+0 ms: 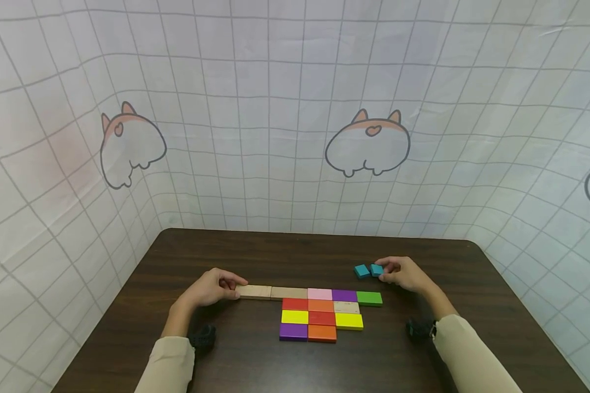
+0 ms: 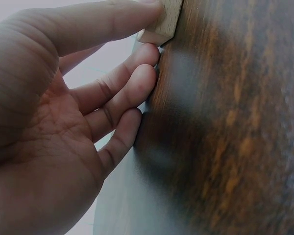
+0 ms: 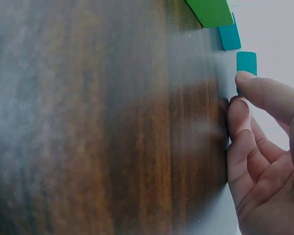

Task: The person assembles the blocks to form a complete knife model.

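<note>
My left hand (image 1: 210,287) pinches the outer end of a plain wooden block (image 1: 254,292), which lies flat at the left end of a row. In the left wrist view the thumb and a finger are on the block's end (image 2: 163,22), while the other fingers touch the table. Farther back on the right, my right hand (image 1: 407,274) grips a small teal block (image 1: 376,270) between thumb and fingers. In the right wrist view that teal block (image 3: 246,62) appears raised off the table. Another teal block (image 1: 361,271) lies just left of it.
Flat coloured blocks lie edge to edge mid-table, among them a pink block (image 1: 319,294), a green block (image 1: 369,298), a yellow block (image 1: 349,321) and an orange block (image 1: 322,333). The dark wooden table (image 1: 236,360) meets a white grid-patterned curtain (image 1: 255,202) behind.
</note>
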Motion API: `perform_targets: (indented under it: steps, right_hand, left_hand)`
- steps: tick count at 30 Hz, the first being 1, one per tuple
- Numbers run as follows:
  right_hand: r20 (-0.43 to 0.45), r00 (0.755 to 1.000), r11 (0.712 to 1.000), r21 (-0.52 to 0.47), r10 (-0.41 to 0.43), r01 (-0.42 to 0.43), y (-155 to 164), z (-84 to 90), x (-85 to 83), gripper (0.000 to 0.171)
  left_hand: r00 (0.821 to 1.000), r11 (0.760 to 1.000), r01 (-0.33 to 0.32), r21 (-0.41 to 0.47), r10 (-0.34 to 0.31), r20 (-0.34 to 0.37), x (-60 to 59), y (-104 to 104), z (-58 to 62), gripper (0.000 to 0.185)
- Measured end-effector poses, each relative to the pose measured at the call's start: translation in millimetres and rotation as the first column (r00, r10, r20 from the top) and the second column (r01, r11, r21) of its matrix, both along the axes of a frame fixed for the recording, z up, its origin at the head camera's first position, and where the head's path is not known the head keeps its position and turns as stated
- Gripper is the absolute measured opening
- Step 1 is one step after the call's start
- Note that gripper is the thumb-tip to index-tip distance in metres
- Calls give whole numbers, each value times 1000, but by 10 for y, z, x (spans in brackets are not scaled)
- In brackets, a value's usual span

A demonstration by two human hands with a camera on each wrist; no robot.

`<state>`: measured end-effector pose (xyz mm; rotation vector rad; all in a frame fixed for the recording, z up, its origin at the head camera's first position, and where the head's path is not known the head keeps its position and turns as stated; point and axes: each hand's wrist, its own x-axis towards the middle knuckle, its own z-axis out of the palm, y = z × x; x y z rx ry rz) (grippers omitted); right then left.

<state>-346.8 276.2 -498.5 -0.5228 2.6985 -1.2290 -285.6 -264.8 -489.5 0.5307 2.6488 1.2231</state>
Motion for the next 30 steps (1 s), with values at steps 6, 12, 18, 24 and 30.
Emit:
perform_targets:
  steps: [6,12,18,24,30]
  right_hand:
    - [11,1000,1000,-1,2,-2,1,-25,41,34]
    - [-14,1000,1000,-1,5,-5,6,-28,55,33]
    - [-59,998,1000,4,13,-13,26,33,180,34]
    - [-146,989,999,34,-3,8,23,139,413,33]
    - [-150,988,999,32,44,-40,-41,214,632,32]
  left_hand:
    - [1000,1000,6,2,-6,7,14,-6,-12,23]
    - [1000,1000,1,9,-1,17,32,-6,-9,23]
    - [1000,1000,4,6,-4,11,34,-1,4,23]
    - [1000,1000,10,1,-10,7,26,9,24,24]
    - [1000,1000,6,-5,-6,5,21,8,31,24]
